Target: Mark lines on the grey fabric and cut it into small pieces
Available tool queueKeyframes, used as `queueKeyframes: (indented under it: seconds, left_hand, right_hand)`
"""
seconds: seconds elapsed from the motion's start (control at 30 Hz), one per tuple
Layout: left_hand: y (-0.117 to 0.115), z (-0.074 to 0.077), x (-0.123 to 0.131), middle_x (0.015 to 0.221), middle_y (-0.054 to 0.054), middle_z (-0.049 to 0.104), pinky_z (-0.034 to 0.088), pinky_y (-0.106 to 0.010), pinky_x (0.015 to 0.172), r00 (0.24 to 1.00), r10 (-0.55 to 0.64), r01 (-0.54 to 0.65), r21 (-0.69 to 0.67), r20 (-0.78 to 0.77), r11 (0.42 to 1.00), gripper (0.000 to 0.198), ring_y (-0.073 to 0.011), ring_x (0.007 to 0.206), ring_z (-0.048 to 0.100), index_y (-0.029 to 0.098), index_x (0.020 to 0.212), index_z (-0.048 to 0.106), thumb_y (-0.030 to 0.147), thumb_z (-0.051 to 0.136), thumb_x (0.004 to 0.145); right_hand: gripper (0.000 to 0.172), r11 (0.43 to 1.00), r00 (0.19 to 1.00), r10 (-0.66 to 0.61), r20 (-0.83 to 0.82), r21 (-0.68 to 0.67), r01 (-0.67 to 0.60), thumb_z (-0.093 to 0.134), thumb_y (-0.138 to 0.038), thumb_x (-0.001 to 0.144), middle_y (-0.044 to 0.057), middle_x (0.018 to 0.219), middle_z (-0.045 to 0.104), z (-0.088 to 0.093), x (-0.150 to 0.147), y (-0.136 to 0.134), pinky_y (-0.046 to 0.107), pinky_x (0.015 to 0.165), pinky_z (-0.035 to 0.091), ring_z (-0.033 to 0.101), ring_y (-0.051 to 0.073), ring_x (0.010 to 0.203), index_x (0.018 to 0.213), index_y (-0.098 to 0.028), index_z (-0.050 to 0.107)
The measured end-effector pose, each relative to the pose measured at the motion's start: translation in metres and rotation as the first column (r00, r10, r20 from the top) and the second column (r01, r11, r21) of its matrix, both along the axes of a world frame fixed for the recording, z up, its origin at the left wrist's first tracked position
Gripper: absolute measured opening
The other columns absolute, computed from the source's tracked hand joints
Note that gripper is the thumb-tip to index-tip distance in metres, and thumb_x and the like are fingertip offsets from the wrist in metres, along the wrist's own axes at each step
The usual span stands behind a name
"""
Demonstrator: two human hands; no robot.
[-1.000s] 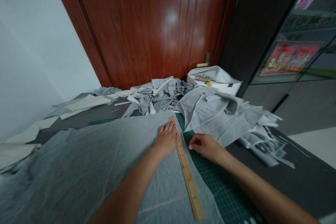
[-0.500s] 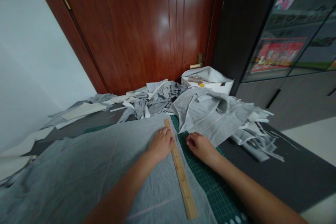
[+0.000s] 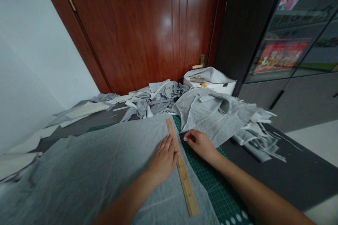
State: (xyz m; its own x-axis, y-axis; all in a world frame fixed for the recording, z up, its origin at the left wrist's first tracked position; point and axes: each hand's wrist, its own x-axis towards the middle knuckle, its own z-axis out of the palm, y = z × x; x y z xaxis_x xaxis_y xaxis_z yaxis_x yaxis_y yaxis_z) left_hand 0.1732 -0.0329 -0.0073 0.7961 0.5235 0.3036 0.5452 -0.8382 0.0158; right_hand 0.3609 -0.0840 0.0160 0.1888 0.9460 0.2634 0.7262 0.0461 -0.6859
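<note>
Okay, wooden ruler (image 3: 185, 180) lay flat on the grey fabric (image 3: 92, 168), close to the cloth's right edge; its long axis ran away from us, near end a bit right, far end leaning left; we logged it between the two hands. Left hand (image 3: 163, 160) sat on the ruler's left side, palm down, fingers straight and together, flat on the cloth with the fingertips touching the ruler's edge about halfway along; it gripped nothing. Right hand (image 3: 199, 144) sat on the ruler's right side, further along toward the far end, over the green cutting mat (image 3: 211, 182); its fingers were curled in and pinched just beside the ruler; we could not tell whether they held something small. Left hand was the one in contact, so we counted it nearer; right hand was just beside.

Fabric showed faint pink lines (image 3: 158, 204) and covered most of the dark table (image 3: 295, 168); mat poked out under it on the right. Behind the hands lay a crumpled grey piece (image 3: 216, 116) and a heap of scraps (image 3: 155, 102); white box (image 3: 213, 86) at the far edge. Room: reddish wooden door (image 3: 148, 31) straight ahead, white wall (image 3: 26, 59) left, dark glass-fronted cabinet (image 3: 290, 49) right.
</note>
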Motion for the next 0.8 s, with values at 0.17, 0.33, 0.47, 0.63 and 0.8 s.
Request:
queueKeyframes:
  seconds: [0.17, 0.33, 0.47, 0.63, 0.8]
  left_hand:
    - [-0.003, 0.000, 0.002, 0.141, -0.022, 0.046, 0.036, -0.045, 0.110, 1.000, -0.002, 0.002, 0.032, -0.001, 0.999, 0.047, -0.0290, 0.133, 0.041, 0.003, 0.133, 0.043, 0.031, 0.039, 0.095]
    - [-0.005, 0.004, 0.004, 0.139, -0.023, 0.047, 0.035, -0.045, 0.110, 1.000, 0.010, -0.009, 0.040, -0.006, 0.999, 0.048, -0.0300, 0.132, 0.042, 0.002, 0.132, 0.044, 0.031, 0.041, 0.094]
    - [-0.005, 0.002, 0.005, 0.139, -0.023, 0.048, 0.037, -0.046, 0.108, 1.000, 0.012, -0.012, 0.046, -0.002, 0.999, 0.047, -0.0300, 0.132, 0.042, 0.004, 0.132, 0.044, 0.031, 0.039, 0.094]
    - [-0.007, 0.003, 0.006, 0.140, -0.024, 0.046, 0.035, -0.047, 0.109, 1.000, 0.016, -0.016, 0.016, 0.006, 1.000, 0.048, -0.0304, 0.133, 0.041, 0.003, 0.132, 0.043, 0.031, 0.040, 0.094]
    - [-0.007, 0.003, 0.005, 0.141, -0.023, 0.046, 0.035, -0.048, 0.109, 1.000, 0.005, -0.005, 0.004, 0.029, 1.000, 0.048, -0.0299, 0.133, 0.040, 0.005, 0.134, 0.042, 0.031, 0.040, 0.094]
  right_hand:
    - [0.012, 1.000, 0.998, 0.012, 0.065, -0.004, -0.011, 0.054, -0.014, 0.084, 0.005, 0.079, 0.068, 0.007, -0.008, 0.023, 0.023, 0.069, 0.043, 0.062, 0.015, 0.072, 0.086, -0.014, 0.066]
    - [0.015, 0.997, 0.987, -0.017, 0.159, -0.072, 0.029, 0.053, -0.012, 0.083, 0.007, 0.086, 0.070, 0.007, -0.013, 0.046, 0.022, 0.073, 0.042, 0.063, 0.015, 0.080, 0.090, -0.014, 0.066]
    - [0.016, 0.994, 0.981, -0.033, 0.192, -0.100, 0.053, 0.053, -0.012, 0.083, 0.008, 0.088, 0.071, 0.006, -0.016, 0.053, 0.023, 0.073, 0.041, 0.064, 0.016, 0.082, 0.091, -0.013, 0.067]
    - [0.018, 0.991, 0.971, -0.039, 0.236, -0.112, 0.067, 0.051, -0.013, 0.085, 0.010, 0.093, 0.071, 0.007, -0.019, 0.056, 0.023, 0.076, 0.041, 0.064, 0.018, 0.088, 0.092, -0.013, 0.067]
    - [0.019, 0.991, 0.964, -0.036, 0.264, -0.116, 0.069, 0.051, -0.012, 0.085, 0.011, 0.095, 0.071, 0.006, -0.020, 0.056, 0.023, 0.077, 0.041, 0.064, 0.018, 0.090, 0.093, -0.012, 0.068]
